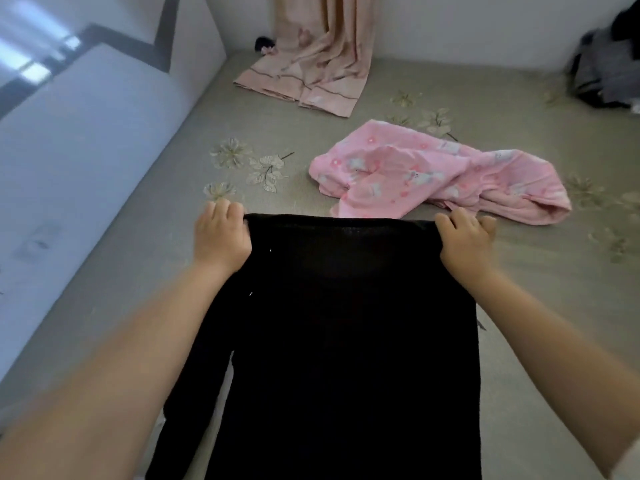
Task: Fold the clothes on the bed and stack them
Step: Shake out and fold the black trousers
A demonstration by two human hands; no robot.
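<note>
A bedroom in a home.

A wide bed point(346, 81) under a grey-green flowered cover fills the frame, set against pale walls point(450, 22); a peach curtain point(318, 53) hangs onto it at upper centre, and loose clothes point(433, 171) lie at centre right and in the upper right corner.

A black garment point(349, 341) lies spread lengthwise on the bed point(156, 271). The left hand point(221, 233) and right hand point(464, 240) each pinch a far corner of it, fingers curled over the edge. Just beyond lies a crumpled pink printed garment point(436, 174). A peach curtain point(311, 74) trails onto the bed, and a dark heap point(606, 74), perhaps clothes, sits at far right.
</note>
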